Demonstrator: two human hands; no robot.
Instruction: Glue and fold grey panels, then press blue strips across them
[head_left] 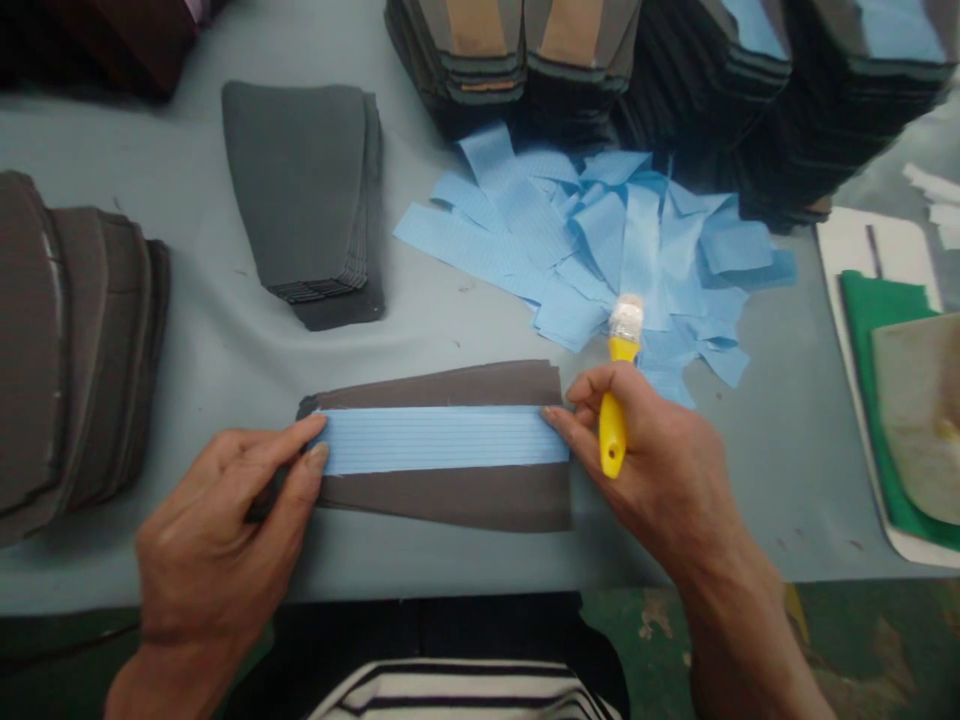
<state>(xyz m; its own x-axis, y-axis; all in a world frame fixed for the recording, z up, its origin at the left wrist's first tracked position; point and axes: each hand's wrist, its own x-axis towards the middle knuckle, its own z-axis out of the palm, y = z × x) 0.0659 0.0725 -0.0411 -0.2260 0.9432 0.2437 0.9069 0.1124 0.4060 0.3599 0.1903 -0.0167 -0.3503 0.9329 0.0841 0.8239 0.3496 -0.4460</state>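
Note:
A light blue fabric strip lies lengthwise along the middle of a dark brown-grey tapered panel near the table's front edge. The left end of the strip is pinched between the thumb and forefinger of my left hand. My right hand has a paintbrush with a yellow handle tucked in its fingers, bristles pointing away from me. A fingertip of that same hand touches the strip's right end. White residue coats the bristles.
Loose blue strips lie heaped behind the brush. A stack of dark grey panels stands at the back left, brown-grey pieces at far left. Tall panel stacks line the back. A white board with green material is at right.

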